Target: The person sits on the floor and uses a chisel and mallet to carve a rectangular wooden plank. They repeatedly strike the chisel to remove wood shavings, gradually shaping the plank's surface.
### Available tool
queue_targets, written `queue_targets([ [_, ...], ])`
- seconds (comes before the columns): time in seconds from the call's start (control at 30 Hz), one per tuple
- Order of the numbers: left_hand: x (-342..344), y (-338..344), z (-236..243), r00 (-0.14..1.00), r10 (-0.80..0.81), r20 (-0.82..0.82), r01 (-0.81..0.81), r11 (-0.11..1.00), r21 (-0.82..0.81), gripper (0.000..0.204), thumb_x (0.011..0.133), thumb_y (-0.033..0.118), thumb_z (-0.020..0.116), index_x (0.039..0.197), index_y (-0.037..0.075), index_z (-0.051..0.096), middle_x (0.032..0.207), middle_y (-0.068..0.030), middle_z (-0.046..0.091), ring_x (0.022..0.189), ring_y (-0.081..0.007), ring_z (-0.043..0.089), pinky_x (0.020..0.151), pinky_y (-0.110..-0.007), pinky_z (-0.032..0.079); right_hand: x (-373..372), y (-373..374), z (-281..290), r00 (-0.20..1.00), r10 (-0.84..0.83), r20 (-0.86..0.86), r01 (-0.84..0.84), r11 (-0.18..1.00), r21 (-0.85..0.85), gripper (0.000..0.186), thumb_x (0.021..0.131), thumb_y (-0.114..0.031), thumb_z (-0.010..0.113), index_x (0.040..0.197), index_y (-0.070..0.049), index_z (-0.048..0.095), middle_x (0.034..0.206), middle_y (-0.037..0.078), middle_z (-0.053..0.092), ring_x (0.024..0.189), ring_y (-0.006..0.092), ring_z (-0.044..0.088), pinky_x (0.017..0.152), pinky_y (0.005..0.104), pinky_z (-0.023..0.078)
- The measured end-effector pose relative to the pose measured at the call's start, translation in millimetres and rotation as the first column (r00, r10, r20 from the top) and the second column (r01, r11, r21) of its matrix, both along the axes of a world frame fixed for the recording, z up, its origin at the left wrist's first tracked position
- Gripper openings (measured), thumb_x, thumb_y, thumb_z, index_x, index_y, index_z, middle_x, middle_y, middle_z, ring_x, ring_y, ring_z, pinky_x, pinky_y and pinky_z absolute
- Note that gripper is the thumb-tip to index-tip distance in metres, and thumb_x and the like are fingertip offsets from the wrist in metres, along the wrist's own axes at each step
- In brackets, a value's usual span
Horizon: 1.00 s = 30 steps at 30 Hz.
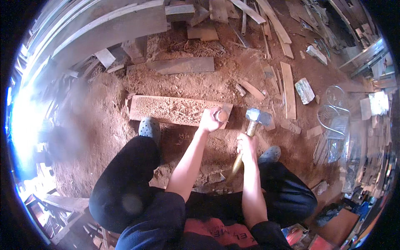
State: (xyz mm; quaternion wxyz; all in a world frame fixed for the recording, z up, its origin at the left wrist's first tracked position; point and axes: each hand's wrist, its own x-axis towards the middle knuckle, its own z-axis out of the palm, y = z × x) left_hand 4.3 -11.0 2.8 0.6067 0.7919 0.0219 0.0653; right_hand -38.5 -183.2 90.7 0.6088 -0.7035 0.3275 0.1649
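Observation:
A pale wooden board [160, 108], its face covered in small pits and chips, lies crosswise on the dirt in front of me. My left hand [208, 122] is closed on a short round wooden piece [221, 116], seen end-on over the board's right end; its lower part is hidden. My right hand [246, 145] grips the yellowish handle of a hammer [258, 116], whose heavy metal head is held to the right of the board, apart from the wooden piece.
My feet in grey clogs [149, 129] flank my arms. Loose planks [179, 65] and offcuts lie beyond the board. A white block [304, 91] and a bent metal wire frame [333, 125] are at the right. Stacked timber [108, 25] lines the back left.

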Motion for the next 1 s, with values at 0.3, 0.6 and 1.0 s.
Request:
queue_targets([
  [0.3,8,45,-4,0.974,0.221,-0.041,-0.203,0.785,-0.585,0.019,0.052,-0.005,0.068,0.060,0.007,0.056,0.059,-0.0010,0.056,0.052,-0.0107,0.050,0.049,-0.025,0.042,13,-11,-103,0.908,0.410,-0.089,-0.359,0.649,-0.671,0.024,0.070,-0.019,0.062,0.076,0.004,0.061,0.065,0.019,0.063,0.062,0.0322,0.065,0.057,0.0410,0.051],
  [0.6,8,-7,-5,0.989,-0.127,0.070,0.127,0.992,0.004,0.024,0.055,0.008,0.071,0.077,0.005,0.062,0.071,-0.0020,0.063,0.065,-0.0111,0.056,0.062,-0.026,0.047,21,36,-115,0.857,0.502,0.119,-0.272,0.634,-0.724,0.034,0.074,-0.024,0.067,0.084,0.007,0.060,0.077,0.030,0.061,0.076,0.0457,0.061,0.068,0.0502,0.048],
  [1.0,5,39,18,0.990,0.048,-0.135,-0.103,0.894,-0.437,0.019,0.051,-0.001,0.070,0.064,0.006,0.057,0.065,0.0000,0.057,0.060,-0.0106,0.052,0.057,-0.026,0.042,57,74,-116,0.814,0.581,0.013,-0.375,0.543,-0.751,0.036,0.076,-0.025,0.071,0.098,0.002,0.059,0.086,0.024,0.064,0.085,0.0418,0.062,0.074,0.0470,0.049],
])
